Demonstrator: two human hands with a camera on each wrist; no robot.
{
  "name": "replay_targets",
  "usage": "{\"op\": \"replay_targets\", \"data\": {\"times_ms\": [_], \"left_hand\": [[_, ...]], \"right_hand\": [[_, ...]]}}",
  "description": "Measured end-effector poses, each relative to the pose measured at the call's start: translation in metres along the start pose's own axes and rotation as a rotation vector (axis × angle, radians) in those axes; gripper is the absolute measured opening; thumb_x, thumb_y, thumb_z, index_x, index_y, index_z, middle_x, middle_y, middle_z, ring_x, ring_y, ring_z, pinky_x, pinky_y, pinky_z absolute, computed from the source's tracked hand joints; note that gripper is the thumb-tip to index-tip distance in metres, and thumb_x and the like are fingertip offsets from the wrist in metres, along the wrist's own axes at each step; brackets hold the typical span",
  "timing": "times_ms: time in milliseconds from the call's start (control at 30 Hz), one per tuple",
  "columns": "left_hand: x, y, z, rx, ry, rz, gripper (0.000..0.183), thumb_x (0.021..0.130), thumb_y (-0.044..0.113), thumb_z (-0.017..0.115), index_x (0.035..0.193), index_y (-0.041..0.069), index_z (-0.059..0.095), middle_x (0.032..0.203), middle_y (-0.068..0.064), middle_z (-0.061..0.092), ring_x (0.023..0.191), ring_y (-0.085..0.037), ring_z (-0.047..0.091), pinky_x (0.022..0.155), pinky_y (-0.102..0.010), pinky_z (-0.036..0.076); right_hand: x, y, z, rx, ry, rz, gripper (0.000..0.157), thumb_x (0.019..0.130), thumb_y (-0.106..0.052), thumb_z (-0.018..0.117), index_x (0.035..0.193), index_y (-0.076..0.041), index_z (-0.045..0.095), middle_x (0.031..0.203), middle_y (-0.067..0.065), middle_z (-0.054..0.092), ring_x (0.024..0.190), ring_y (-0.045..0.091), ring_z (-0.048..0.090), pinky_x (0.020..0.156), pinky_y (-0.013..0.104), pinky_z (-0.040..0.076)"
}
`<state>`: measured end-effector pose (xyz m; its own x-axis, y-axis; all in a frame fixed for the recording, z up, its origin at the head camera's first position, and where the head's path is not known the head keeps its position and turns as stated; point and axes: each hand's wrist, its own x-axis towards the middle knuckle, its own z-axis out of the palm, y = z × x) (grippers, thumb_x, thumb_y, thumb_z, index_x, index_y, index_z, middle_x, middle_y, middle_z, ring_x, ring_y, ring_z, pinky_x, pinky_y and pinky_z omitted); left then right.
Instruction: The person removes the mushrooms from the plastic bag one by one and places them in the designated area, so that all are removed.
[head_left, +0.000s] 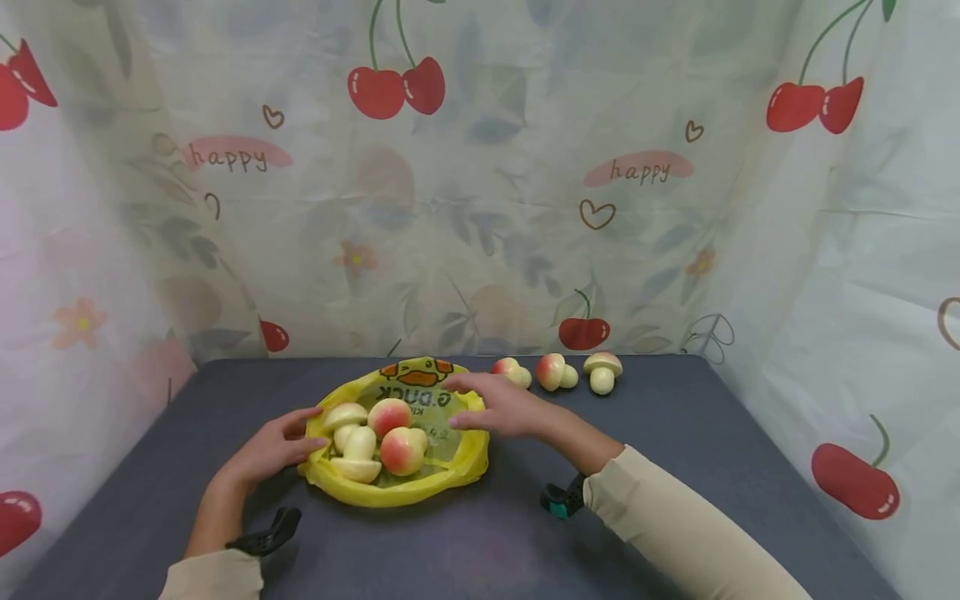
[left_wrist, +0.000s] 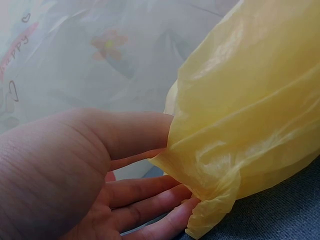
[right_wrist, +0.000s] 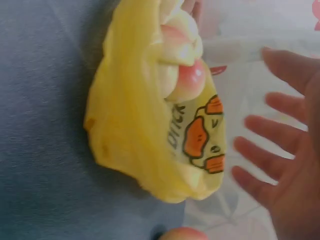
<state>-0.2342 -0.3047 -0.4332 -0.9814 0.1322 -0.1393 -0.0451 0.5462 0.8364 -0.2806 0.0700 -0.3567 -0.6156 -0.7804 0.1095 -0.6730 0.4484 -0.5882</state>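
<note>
A yellow plastic bag (head_left: 405, 496) with a duck print lies opened out on the dark table, its rim rolled into a ring. Inside it sit several toy mushrooms (head_left: 403, 451), cream with some pink-red caps. At the bag's left rim my left hand (head_left: 273, 450) holds the edge, thumb over the rim and fingers outside; the plastic hides the thumb tip in the left wrist view. My right hand (head_left: 502, 404) hovers over the bag's right side. Its fingers (right_wrist: 265, 130) are spread and hold nothing in the right wrist view.
Three more toy mushrooms stand in a row behind my right hand: one partly hidden mushroom (head_left: 513, 372), a pink-capped mushroom (head_left: 556, 372) and an upright mushroom (head_left: 602, 372). A patterned curtain (head_left: 480, 208) rises along the table's (head_left: 465, 554) back edge and both sides.
</note>
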Motion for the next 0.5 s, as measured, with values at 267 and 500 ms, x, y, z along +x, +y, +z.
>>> {"op": "replay_targets", "data": {"times_ms": [267,500], "left_hand": [[-0.001,0.002,-0.001,-0.008,-0.002,0.002,0.080,0.092,0.040,0.067,0.150,-0.002,0.031,0.142,-0.033,0.039,0.124,-0.042,0.046,0.091,-0.047,0.050],[0.000,0.001,0.000,0.002,0.000,-0.006,0.082,0.091,0.042,0.068,0.150,-0.002,0.031,0.142,-0.033,0.039,0.124,-0.042,0.046,0.090,-0.046,0.051]], "right_hand": [[0.016,-0.013,-0.002,-0.064,-0.227,0.052,0.055,0.093,-0.038,0.065,0.142,-0.016,0.050,0.135,-0.001,0.055,0.124,0.023,0.051,0.098,0.033,0.044],[0.033,-0.013,0.009,-0.002,-0.301,0.054,0.053,0.094,-0.036,0.065,0.141,-0.013,0.051,0.138,0.004,0.054,0.126,0.026,0.050,0.099,0.032,0.043]]}}
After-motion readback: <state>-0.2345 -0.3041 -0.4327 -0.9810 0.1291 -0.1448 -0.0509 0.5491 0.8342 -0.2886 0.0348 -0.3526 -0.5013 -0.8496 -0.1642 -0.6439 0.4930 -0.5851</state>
